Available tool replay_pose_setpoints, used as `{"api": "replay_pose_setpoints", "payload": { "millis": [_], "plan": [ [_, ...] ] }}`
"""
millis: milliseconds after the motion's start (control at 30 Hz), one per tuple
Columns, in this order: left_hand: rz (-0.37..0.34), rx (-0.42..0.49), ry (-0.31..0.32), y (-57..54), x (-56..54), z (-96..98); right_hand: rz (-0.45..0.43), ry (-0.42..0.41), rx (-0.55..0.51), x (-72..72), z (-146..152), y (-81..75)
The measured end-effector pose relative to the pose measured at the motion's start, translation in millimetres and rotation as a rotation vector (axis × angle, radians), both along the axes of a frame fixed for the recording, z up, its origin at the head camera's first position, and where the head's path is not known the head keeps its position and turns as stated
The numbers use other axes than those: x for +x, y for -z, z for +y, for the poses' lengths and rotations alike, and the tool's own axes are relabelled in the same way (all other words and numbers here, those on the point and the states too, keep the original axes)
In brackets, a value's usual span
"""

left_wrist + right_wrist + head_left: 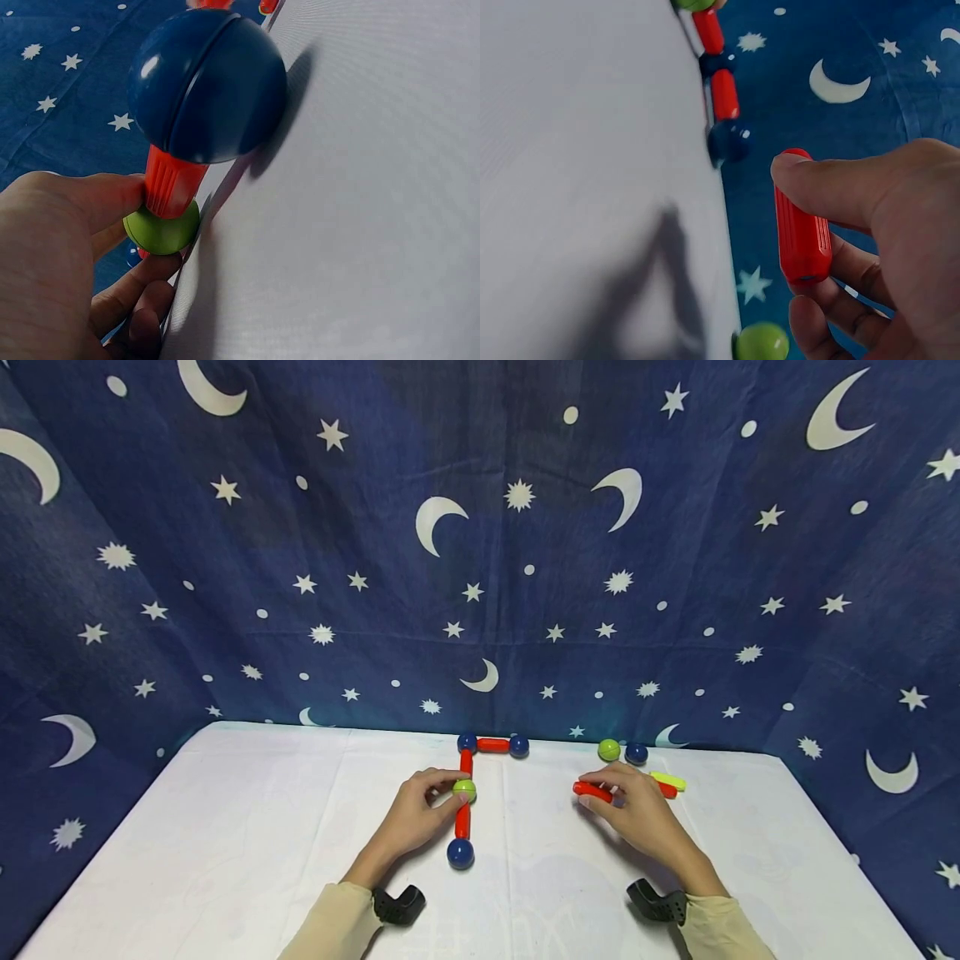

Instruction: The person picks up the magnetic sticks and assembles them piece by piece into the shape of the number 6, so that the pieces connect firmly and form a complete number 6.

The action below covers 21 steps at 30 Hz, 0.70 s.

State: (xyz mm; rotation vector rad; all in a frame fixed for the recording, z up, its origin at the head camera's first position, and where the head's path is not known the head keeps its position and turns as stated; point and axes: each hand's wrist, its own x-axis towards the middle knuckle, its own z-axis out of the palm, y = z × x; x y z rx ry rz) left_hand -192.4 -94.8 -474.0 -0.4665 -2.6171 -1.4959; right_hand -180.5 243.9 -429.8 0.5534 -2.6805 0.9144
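Observation:
My left hand [414, 810] pinches a green ball [464, 788] between thumb and fingers. That ball sits mid-chain: a red rod [462, 822] runs from it to a near blue ball [461, 853]. Another red rod [466, 763] leads back to a blue corner ball [467, 742], where a third red rod [492, 745] turns right to a blue end ball [518, 746]. Off to the right, my right hand [641, 810] grips a loose red rod [804, 232] between thumb and fingers, held above the white table in the right wrist view.
Behind the right hand lie a loose green ball [609, 750] and a blue ball [636, 753]. A yellow-green rod [668, 781] and a red rod [667, 790] lie beside that hand, the red one partly hidden. A starry blue cloth [525, 677] hangs behind the white table [225, 827].

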Motion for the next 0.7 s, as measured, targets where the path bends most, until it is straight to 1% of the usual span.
{"api": "replay_pose_setpoints", "payload": {
  "millis": [133, 300, 400, 567, 633, 700],
  "plan": [
    [0.004, 0.004, 0.003, -0.1, -0.3, -0.7, -0.002, -0.032, -0.029, -8.0, -15.0, -4.3],
    [0.005, 0.005, 0.006, 0.1, -0.6, -0.6, -0.040, -0.065, -0.043, -16.4, -35.5, -6.7],
    [0.004, 0.002, 0.004, -0.1, -0.5, -0.5, -0.075, -0.076, -0.030, -20.2, -48.2, -8.1],
    [0.004, -0.008, 0.002, -0.1, -1.1, -0.5, -0.158, -0.081, 0.000, -24.9, -69.6, -7.3],
    [0.004, -0.010, 0.001, 0.0, -1.3, -0.6, -0.178, -0.091, 0.009, -26.5, -77.8, -6.2],
    [0.006, -0.011, 0.000, 0.3, -1.6, -0.7, -0.180, -0.110, 0.018, -28.3, -85.3, -4.8]
  ]
}}
